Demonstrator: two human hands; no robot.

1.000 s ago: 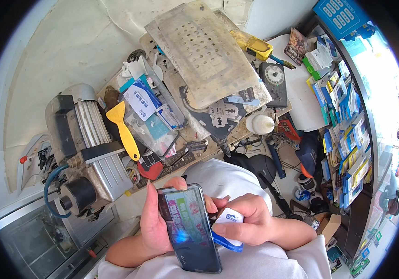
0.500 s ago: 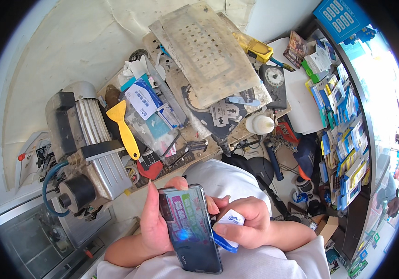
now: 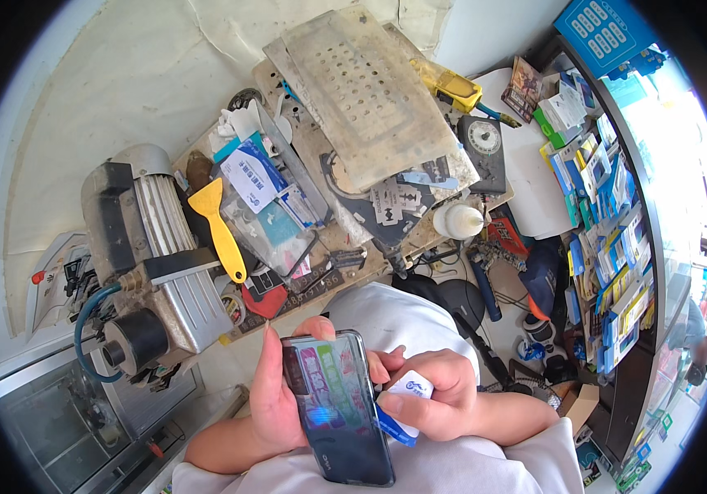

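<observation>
My left hand [image 3: 275,395] is closed around a dark smartphone [image 3: 345,449], held long side upright over my lap, fingers along its edges and colourful shapes on its glossy face. At the phone's right edge, my right hand [image 3: 444,395] pinches a white and blue card [image 3: 411,387] between thumb and bent fingers. The card lies against the phone's side; whether its edge is inside a seam I cannot tell.
A cluttered workbench [image 3: 345,276] ahead holds a perforated plate [image 3: 362,99], yellow scraper [image 3: 226,243] and white bottle [image 3: 458,221]. A metal pump [image 3: 176,305] is at left, a rack of packets [image 3: 609,247] at right, cables and a box [image 3: 584,403] low right.
Both hands keep nearly the same grip and place; the phone sits very slightly further right than a second ago, and the coloured shapes on its glossy face have shifted.
</observation>
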